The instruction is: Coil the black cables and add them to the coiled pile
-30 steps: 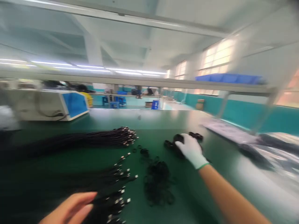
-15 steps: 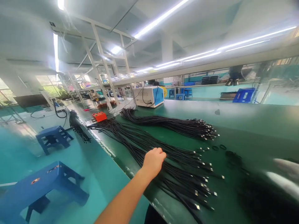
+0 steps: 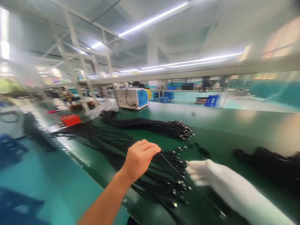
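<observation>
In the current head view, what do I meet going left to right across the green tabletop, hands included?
Red boxy object → bare left hand → white-gloved right hand → blurred black heap near the right edge.

And here's the desk [image 3: 222, 125], a long green top, glossy towards its far side! Across the near part sprawls a loose spread of black cables [image 3: 103, 150], pale connector tips fanning right. Behind it, a thicker cable bundle [image 3: 152, 125], lying lengthwise, tips right as well! Up at the left end, a red box [image 3: 70, 120], then crumpled clear plastic [image 3: 103, 109] beside a white-and-blue machine [image 3: 131, 98]. Small black rings [image 3: 203, 152] dot the middle, and a blurred dark pile [image 3: 264, 162] sits right!
</observation>
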`<state>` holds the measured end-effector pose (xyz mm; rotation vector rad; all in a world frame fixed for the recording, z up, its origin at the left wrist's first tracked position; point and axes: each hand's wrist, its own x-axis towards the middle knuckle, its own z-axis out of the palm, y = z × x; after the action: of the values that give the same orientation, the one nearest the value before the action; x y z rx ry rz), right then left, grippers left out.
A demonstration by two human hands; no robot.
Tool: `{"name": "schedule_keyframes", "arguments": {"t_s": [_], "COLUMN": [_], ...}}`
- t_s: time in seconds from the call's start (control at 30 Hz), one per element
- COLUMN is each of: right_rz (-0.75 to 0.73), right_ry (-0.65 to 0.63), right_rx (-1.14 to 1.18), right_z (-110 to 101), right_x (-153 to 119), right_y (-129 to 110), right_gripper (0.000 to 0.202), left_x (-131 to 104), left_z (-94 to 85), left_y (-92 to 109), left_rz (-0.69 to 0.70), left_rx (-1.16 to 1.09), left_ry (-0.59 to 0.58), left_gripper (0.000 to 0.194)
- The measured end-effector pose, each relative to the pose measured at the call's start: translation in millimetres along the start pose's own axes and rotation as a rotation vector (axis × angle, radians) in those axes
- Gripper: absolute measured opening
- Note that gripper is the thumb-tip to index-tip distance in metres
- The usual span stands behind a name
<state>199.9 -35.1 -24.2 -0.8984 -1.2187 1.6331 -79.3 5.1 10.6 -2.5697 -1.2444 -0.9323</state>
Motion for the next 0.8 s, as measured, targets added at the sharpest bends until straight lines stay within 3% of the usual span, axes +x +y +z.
{"name": "schedule_keyframes", "arguments": {"t_s": [0.03, 0.1, 0.17, 0.3, 0.37, 0.63, 0.7, 0.8], "right_rz": [0.087, 0.198, 0.3, 0.409, 0.414, 0.315, 0.21, -0.057], "right_ry": [-0.183, -0.442, -0.546, -0.59, -0.612, -0.7, -0.685, -0.579], "right_rx": [0.121, 0.229, 0.333, 0.528, 0.599, 0.765, 0.784, 0.833], "right_z": [7.5, 19.9, 25.9, 21.5, 16.5, 9.0, 6.9, -5.0], "right_x": [-0.2, 1.1, 2.8, 4.4, 6.2, 12.3, 7.8, -0.1], "right_y": [3.7, 14.8, 26.4, 41.4, 46.8, 64.3, 56.1, 30.9], "right_gripper": [0.054, 0.047, 0.035, 0.034, 0.037, 0.04, 0.038, 0.03], "left_x": [6.4, 17.2, 24.2, 29.6, 32.7, 48.7, 45.4, 33.6], "left_z": [1.8, 6.4, 11.9, 26.4, 33.3, 57.7, 69.6, 87.0], "left_y": [8.8, 25.9, 41.8, 66.7, 73.1, 80.6, 73.4, 51.0], "left_rz": [0.049, 0.067, 0.04, 0.144, 0.156, 0.191, 0.179, 0.092], "left_rx": [0.032, 0.113, 0.084, -0.25, -0.341, -0.404, -0.412, -0.169], "left_ry": [0.0, 0.014, -0.028, -0.418, -0.515, -0.465, -0.45, -0.289], "left_gripper": [0.028, 0.029, 0.024, 0.015, 0.015, 0.019, 0.023, 0.029]}}
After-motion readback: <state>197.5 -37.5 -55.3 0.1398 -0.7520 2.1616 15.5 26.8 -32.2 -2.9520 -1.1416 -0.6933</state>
